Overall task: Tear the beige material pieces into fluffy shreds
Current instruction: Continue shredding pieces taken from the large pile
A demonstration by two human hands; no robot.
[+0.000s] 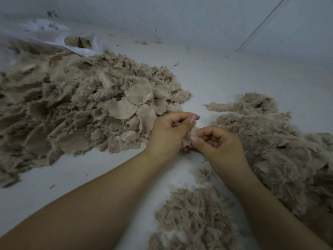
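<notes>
My left hand [169,131] and my right hand [219,144] meet over a bare strip of the white surface [90,170], and both are clamped on one small beige piece [189,137] between them. The left thumb and forefinger pinch its upper edge; the right thumb presses its lower side and the other right fingers are curled in. The piece is frayed and mostly hidden by my fingers.

The open room is narrow here. Just behind the left hand begins the big pile [72,105] of untorn material, with round woven discs [138,91] lying on its near slope. Just beside the right hand lies a heap of shreds [270,150], which runs to the right edge of the view. Under my right forearm there is a smaller heap [191,213]. More bare surface is at the lower left and behind the piles.

Far left, a clear plastic bag [59,38] lies behind the big pile, with some beige material inside its mouth. A pale wall [198,15] closes the back.
</notes>
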